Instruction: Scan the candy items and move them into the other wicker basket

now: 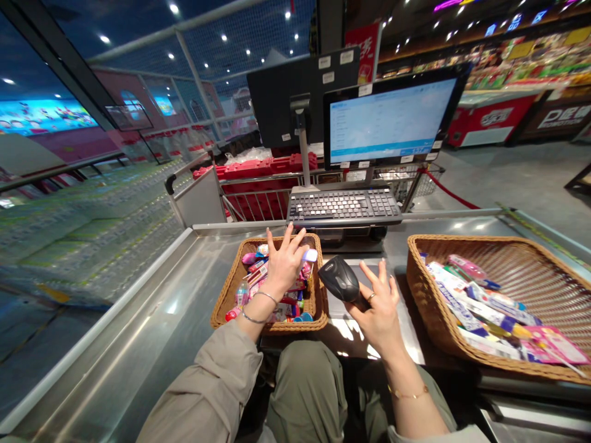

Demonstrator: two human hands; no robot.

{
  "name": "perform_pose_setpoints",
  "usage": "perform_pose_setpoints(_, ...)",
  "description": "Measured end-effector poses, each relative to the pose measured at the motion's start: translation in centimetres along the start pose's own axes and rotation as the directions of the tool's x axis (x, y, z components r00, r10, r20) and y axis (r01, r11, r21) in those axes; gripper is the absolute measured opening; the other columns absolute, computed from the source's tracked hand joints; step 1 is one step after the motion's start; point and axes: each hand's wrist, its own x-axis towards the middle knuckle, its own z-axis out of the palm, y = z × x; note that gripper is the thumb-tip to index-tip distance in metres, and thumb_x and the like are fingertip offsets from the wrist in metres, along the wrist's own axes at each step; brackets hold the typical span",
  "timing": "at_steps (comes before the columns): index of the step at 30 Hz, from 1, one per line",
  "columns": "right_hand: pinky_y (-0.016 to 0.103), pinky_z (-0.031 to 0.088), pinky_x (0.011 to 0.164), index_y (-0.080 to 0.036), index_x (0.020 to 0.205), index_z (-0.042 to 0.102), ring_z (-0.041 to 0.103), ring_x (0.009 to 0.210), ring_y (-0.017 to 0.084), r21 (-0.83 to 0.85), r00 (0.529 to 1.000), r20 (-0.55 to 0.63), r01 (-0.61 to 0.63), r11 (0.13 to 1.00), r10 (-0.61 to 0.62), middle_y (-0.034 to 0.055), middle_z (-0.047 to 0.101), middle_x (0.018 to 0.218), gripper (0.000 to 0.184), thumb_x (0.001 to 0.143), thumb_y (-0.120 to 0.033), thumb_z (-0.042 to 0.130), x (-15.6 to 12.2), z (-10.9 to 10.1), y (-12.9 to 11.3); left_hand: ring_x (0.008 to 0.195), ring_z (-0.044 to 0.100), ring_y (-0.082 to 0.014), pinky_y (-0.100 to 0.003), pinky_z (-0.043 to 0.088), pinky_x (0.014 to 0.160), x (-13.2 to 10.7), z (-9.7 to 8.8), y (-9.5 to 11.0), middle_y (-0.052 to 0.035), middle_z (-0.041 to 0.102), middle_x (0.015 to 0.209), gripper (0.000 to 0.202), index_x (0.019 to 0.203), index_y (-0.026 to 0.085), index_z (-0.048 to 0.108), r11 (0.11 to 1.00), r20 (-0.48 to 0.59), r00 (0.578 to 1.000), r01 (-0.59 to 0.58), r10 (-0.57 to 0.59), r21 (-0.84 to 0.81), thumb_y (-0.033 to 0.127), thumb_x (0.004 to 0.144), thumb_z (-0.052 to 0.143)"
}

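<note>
My left hand (pixel 282 261) hovers over a small wicker basket (pixel 227 301) full of colourful small packaged items (pixel 258 271); its fingers are spread and it holds nothing. My right hand (pixel 379 307) grips the handle of a black barcode scanner (pixel 339 278), thumb side under it, the other fingers fanned out. The scanner head points left, toward the small basket. A large wicker basket (pixel 415 277) at the right holds several toothbrush and toothpaste packs (pixel 480 304).
A grey keyboard (pixel 344 206) sits behind the baskets under a lit monitor (pixel 390 117) and a second dark screen (pixel 295 92). A steel checkout counter (pixel 138 344) runs to the left. Red shopping baskets (pixel 268 169) and a wire cart lie beyond.
</note>
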Motion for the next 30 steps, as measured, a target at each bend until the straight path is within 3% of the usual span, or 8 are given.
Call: perform_pose_setpoints(30,0.071,0.019,0.116,-0.022,0.109,0.071,0.017,0.153,0.037,0.009,1.000,-0.029,-0.011,1.000,0.011,0.0131,0.052,0.149,0.026,0.085,-0.029,0.064,0.04,-0.19,0.02,0.150,0.027,-0.0362,-0.079,-0.002,0.114,0.12,-0.06,0.09,-0.0068,0.050,0.151,0.023,0.112,0.026,0.069,1.000,-0.015,1.000,0.016,-0.016,-0.009,0.022,0.094,0.057)
